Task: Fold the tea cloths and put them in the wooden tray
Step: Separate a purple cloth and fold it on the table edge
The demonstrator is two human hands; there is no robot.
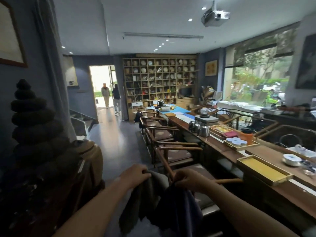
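My left hand [135,175] is closed on the top edge of a grey tea cloth [145,197], which hangs down in front of me. My right hand [187,179] grips a dark blue tea cloth [179,211] that droops beside the grey one; the two cloths overlap below my hands. A wooden tray [242,164] with a yellow lining lies on the long wooden table [266,152] to my right, about an arm's length from my right hand. Both hands are held in the air over the floor, left of the table.
A row of wooden armchairs [171,149] lines the table's near side. Further along the table stand kettles [203,130], another tray of white cups [236,141] and an orange jar [247,136]. A dark carved cabinet [51,177] stands at my left. Two people [111,98] are in the far doorway.
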